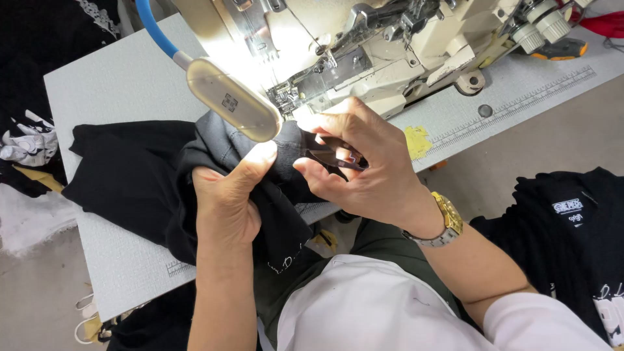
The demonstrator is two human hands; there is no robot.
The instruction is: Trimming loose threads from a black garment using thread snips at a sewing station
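Note:
A black garment (130, 175) lies bunched on the grey sewing table (110, 84), in front of the cream sewing machine (390, 45). My left hand (227, 201) grips a fold of this black cloth, thumb pressed on top near the lamp. My right hand (364, 162), with a gold watch on its wrist, holds small dark thread snips (338, 156) at the cloth's edge, just below the presser foot (292, 97). Part of the cloth hangs off the table's front edge toward my lap.
A flexible lamp (234, 101) on a blue neck shines over the needle area. A yellow tag (417, 140) sticks on the table by a printed ruler strip. Piles of black garments sit at the right (572, 221) and far left (26, 130).

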